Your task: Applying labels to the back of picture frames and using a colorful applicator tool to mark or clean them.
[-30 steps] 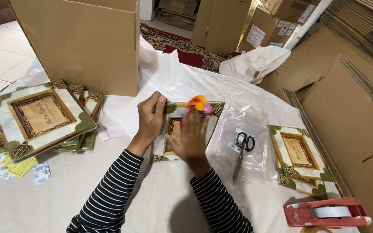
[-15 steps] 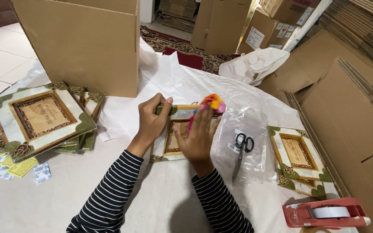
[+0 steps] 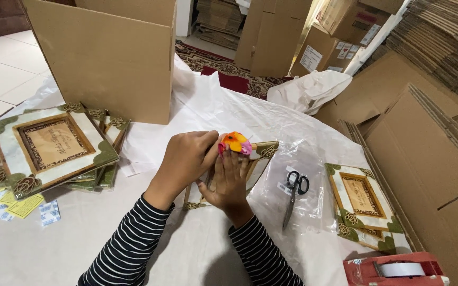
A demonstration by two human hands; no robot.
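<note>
White table [image 3: 133, 243]: frame [image 3: 263, 151] under hands [image 3: 208, 169]

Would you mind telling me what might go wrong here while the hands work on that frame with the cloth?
1. The left hand and right hand press an orange and pink cloth on the frame; its corner ornaments look delicate and might snap.
2. The scissors lie close beside the right forearm, so a sweep could knock them.
3. The stack of frames sits unevenly at the left and could slide if bumped.
</note>
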